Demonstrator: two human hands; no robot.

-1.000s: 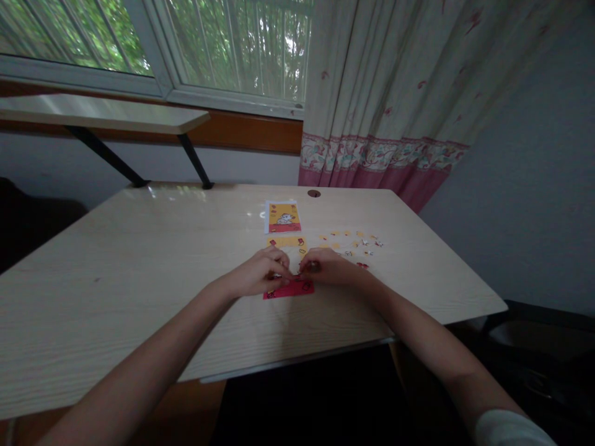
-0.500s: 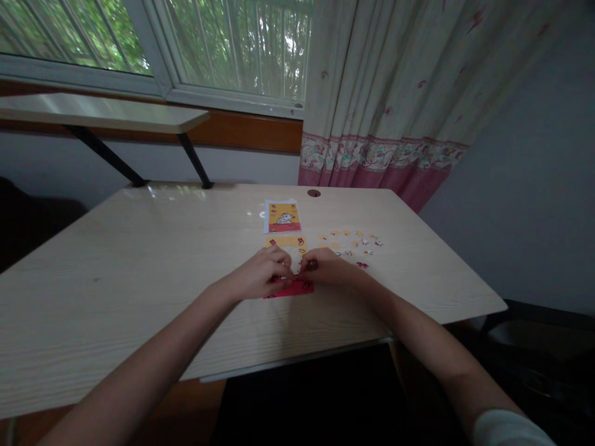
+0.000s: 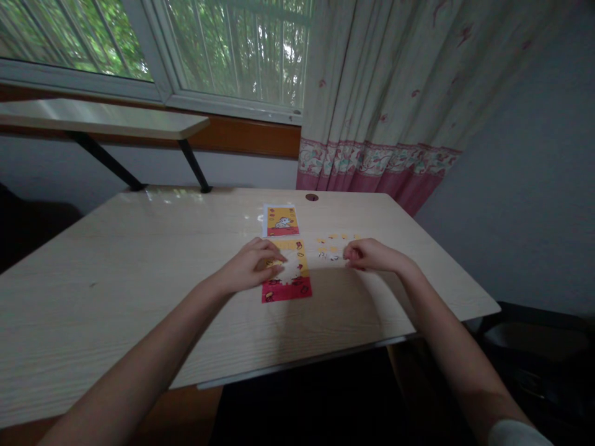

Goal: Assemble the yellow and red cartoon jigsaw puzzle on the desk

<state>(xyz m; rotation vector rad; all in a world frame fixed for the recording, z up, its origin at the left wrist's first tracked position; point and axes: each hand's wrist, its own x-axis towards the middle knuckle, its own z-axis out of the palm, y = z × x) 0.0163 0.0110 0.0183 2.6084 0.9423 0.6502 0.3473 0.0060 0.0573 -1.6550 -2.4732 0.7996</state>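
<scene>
Left hand: my left hand (image 3: 253, 267) lies on the left side of the puzzle (image 3: 287, 275). The fingers are bent and the tips press down on it. I see nothing gripped in it.
Right hand: my right hand (image 3: 370, 255) is curled, with the fingertips pulled in close. I cannot tell if it pinches a piece or not.
Puzzle: it lies flat on the table (image 3: 139, 266), partly under my left fingertips and well to the left of my right hand. The bottom strip is red, the top is yellow, and the middle looks pale and not filled in.
Loose pieces: the small loose pieces (image 3: 331, 246) lie in a little patch just left of my right hand, between my two hands.
Picture card: a small picture card (image 3: 281, 221) lies just past my left hand, beside the top of the puzzle.
What changed: a moment ago both hands met over the middle of the puzzle. Now my right hand has gone off to the right, to the loose pieces. My left hand has stayed on the puzzle.
What it means: I think the spot the hands were pressing is let go, and the puzzle is held by one hand only.
Behind: a curtain (image 3: 372, 93) hangs past both hands.
</scene>
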